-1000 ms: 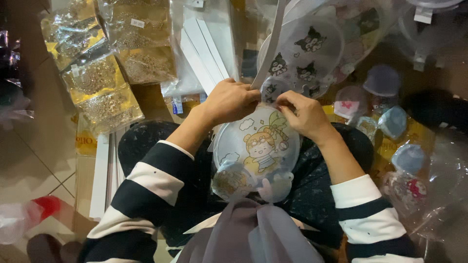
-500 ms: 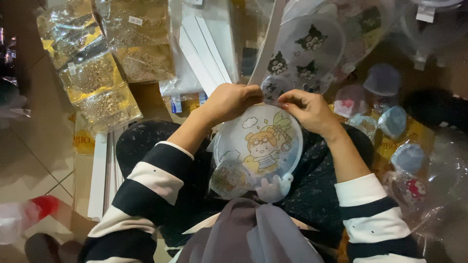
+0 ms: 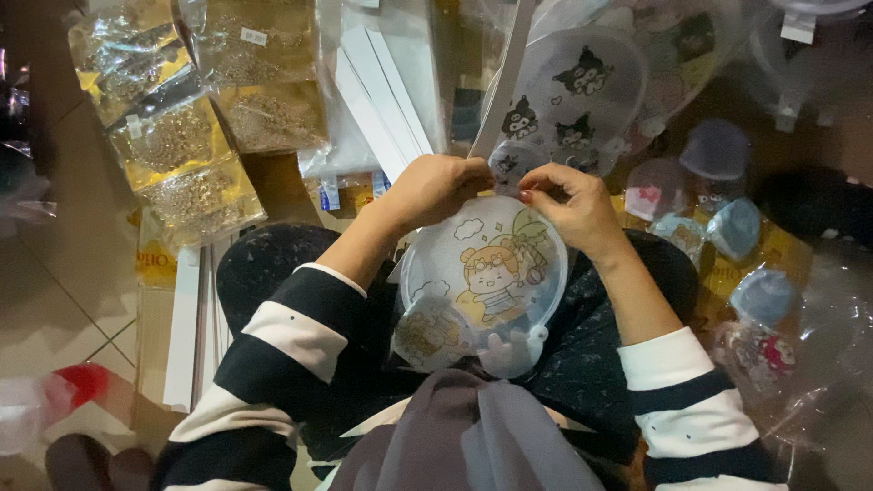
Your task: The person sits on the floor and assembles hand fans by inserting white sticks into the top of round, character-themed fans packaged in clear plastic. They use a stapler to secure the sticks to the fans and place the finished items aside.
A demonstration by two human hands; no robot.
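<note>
Seated person, viewed from above, striped sleeves on both arms. The left hand (image 3: 435, 189) and the right hand (image 3: 571, 202) meet at the far edge of a round translucent lid (image 3: 482, 273) printed with a cartoon child. Both hands are closed in a pinch: thumbs and fingers grip a small round cartoon piece (image 3: 507, 167) at the lid's top rim. Whether that piece is joined to the lid cannot be told. The lid rests on the person's lap, tilted slightly, with two smaller round tabs at its near edge.

Just beyond the hands lies a larger clear lid with black cartoon figures (image 3: 573, 91), inside plastic wrap. To the right, on the floor, sit several small pale-blue caps (image 3: 735, 227), well apart from the hands. To the left lie clear bags of gold-coloured bits (image 3: 186, 150) and, beside them, flat white strips (image 3: 382, 86). A red object (image 3: 82, 382) shows at the lower left, blurred. The tiled floor (image 3: 64, 282) carries all of it.
</note>
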